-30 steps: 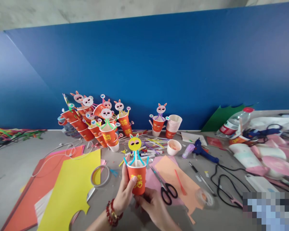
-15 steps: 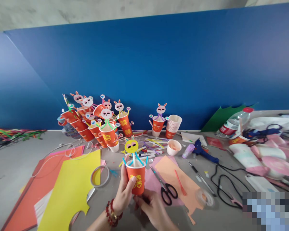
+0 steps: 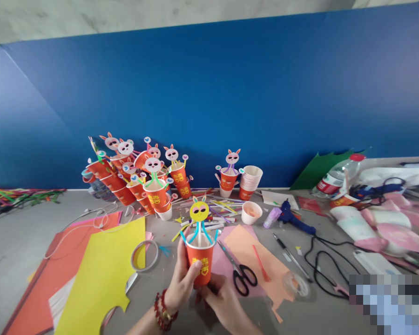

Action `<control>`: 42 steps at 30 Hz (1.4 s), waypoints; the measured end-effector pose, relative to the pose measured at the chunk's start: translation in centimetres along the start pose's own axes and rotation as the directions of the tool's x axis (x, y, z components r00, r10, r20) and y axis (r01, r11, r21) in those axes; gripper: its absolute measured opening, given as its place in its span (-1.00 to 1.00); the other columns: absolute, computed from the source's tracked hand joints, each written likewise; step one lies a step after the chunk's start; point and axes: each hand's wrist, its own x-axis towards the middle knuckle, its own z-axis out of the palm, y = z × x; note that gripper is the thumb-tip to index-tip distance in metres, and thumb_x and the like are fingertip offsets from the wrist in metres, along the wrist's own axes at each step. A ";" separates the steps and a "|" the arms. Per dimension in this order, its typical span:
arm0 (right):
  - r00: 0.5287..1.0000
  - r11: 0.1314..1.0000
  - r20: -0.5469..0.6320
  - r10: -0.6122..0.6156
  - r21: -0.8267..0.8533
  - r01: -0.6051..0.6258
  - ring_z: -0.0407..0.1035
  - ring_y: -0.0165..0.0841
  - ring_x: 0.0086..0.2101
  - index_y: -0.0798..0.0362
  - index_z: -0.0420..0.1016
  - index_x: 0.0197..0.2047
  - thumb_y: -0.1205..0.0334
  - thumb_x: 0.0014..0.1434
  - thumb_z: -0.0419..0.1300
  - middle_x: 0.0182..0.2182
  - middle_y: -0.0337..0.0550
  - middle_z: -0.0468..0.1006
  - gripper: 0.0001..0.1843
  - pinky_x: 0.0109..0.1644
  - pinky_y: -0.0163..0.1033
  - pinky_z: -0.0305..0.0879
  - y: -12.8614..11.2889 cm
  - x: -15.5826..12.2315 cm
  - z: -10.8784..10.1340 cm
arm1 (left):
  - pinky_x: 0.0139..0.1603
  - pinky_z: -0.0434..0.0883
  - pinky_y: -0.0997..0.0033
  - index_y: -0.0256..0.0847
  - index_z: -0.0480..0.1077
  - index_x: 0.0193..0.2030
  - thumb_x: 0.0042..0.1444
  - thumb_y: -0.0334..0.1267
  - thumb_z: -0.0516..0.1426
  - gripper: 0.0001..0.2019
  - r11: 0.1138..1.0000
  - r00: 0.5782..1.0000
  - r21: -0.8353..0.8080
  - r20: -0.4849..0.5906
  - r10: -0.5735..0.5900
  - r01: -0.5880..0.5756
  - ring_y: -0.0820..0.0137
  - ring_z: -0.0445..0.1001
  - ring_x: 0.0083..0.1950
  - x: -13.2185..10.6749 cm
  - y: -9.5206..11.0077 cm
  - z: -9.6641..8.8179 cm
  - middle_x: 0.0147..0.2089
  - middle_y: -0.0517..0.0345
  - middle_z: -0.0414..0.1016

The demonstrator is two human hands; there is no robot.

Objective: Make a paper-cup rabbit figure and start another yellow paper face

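My left hand is wrapped round a red paper cup with yellow lettering, held upright above the table. Out of the cup rises a round yellow paper face with rabbit ears, on a white stem with bent blue strips whose ends reach over the rim. Beneath the cup's base, my right hand is closed with its fingers pinched; whatever they hold is hidden by the cup and the fingers. Scissors with black handles lie just right of the cup.
Finished-looking rabbit cups crowd the back left, and another rabbit cup stands beside a cup stack. Yellow paper and a tape roll lie left. A glue gun, its cord and a bottle are right.
The cup has shifted slightly right in both hands. The yellow face stands a little higher above the rim, with more of the blue strips showing.
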 end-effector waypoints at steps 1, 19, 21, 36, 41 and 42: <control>1.000 1.000 0.011 0.010 0.024 -0.011 0.35 -0.36 -0.61 0.12 0.64 -0.42 -0.30 0.15 0.25 -0.59 -0.14 0.58 -0.42 -0.51 -0.32 0.26 0.1 0.0 0.1 | 0.52 -0.08 0.09 0.00 -0.06 0.50 0.26 -0.01 0.15 -0.26 1.000 1.000 0.011 0.002 0.007 -0.007 0.03 -0.07 0.54 -0.1 0.0 0.0 0.55 0.03 -0.02; 0.999 1.000 -0.031 -0.026 -0.017 0.026 0.19 -0.48 -0.60 0.08 0.45 -0.32 -0.11 0.22 0.24 -0.56 -0.31 0.36 -0.62 -0.56 -0.40 0.14 0.5 0.4 -2.7 | 0.49 0.05 0.08 0.01 -0.05 0.50 0.27 -0.01 0.14 -0.27 0.992 0.999 -0.127 -0.049 -0.003 -0.004 0.04 0.00 0.52 0.2 -0.4 -0.5 0.53 0.02 0.03; 0.998 0.999 -0.057 -0.039 -0.037 0.037 0.20 -0.47 -0.58 0.06 0.44 -0.25 -0.02 0.25 0.20 -0.51 -0.31 0.36 -0.71 -0.56 -0.40 0.17 0.5 0.2 -2.8 | 0.48 0.07 0.09 0.01 -0.02 0.49 0.26 0.00 0.16 -0.27 0.991 0.998 -0.135 -0.061 -0.009 0.001 0.04 0.01 0.52 0.3 -0.5 -0.6 0.53 0.03 0.05; 0.956 0.969 -0.207 -0.208 -0.180 0.172 0.45 -0.27 -0.41 0.06 0.41 0.12 -0.24 0.21 0.21 -0.34 -0.09 0.54 -0.38 -0.36 -0.23 0.44 1.9 0.1 -2.1 | 0.35 0.30 0.01 0.03 0.19 0.39 0.17 -0.07 0.27 -0.33 0.973 0.991 -0.232 0.136 0.019 0.013 -0.06 0.28 0.39 0.6 -1.2 0.0 0.41 -0.05 0.29; 0.918 0.929 -0.260 -0.300 -0.297 0.220 0.48 -0.25 -0.44 0.04 0.47 0.04 -0.27 0.22 0.18 -0.39 -0.09 0.58 -0.42 -0.38 -0.26 0.45 1.4 0.1 -2.7 | 0.35 0.29 -0.01 -0.03 0.23 0.37 0.12 -0.04 0.32 -0.30 0.976 0.971 -0.214 0.238 0.005 0.047 -0.09 0.29 0.38 0.7 -0.5 0.2 0.39 -0.12 0.31; 0.911 0.924 -0.272 -0.310 -0.310 0.222 0.49 -0.23 -0.44 0.04 0.47 0.05 -0.29 0.21 0.19 -0.40 -0.09 0.59 -0.40 -0.38 -0.26 0.46 1.3 0.1 -2.8 | 0.36 0.29 -0.01 -0.03 0.22 0.37 0.09 -0.04 0.34 -0.27 0.979 0.967 -0.197 0.253 0.002 0.050 -0.10 0.29 0.38 0.8 -0.4 0.2 0.39 -0.12 0.31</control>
